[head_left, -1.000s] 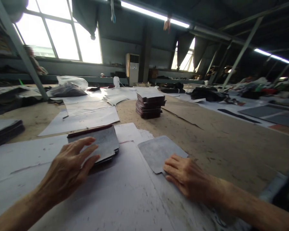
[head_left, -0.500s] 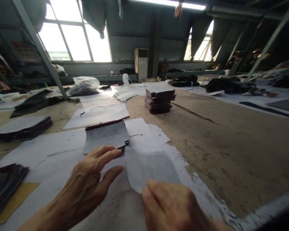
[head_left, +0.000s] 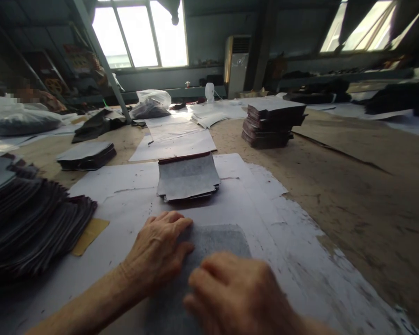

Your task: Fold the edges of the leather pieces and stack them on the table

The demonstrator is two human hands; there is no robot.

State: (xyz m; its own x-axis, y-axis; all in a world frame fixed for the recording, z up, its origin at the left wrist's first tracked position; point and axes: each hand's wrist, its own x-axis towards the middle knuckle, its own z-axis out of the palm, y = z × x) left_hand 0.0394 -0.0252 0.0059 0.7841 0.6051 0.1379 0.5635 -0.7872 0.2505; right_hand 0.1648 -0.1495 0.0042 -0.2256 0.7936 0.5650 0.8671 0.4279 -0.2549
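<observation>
A grey fabric piece (head_left: 219,237) lies on the white paper in front of me, running down under both hands. My left hand (head_left: 162,246) rests at its left edge, fingers bent forward and the thumb apart from them. Over the right part of the piece is my right hand (head_left: 240,291), its fingers curled and somewhat blurred. What those fingers hold, if anything, is hidden. Just beyond sits a small stack of grey pieces with dark red edges (head_left: 189,177).
At the left rises a tall, fanned stack of dark pieces (head_left: 31,223) beside a yellow card (head_left: 91,236). Farther off are a low stack (head_left: 86,156), a dark red stack (head_left: 273,124) and a plastic bag (head_left: 152,103). A slanted post (head_left: 103,60) stands at the left.
The view has turned left and down. The grey piece, lifted at its near edge by my right hand before, now lies flat. My left hand has come onto its left edge.
</observation>
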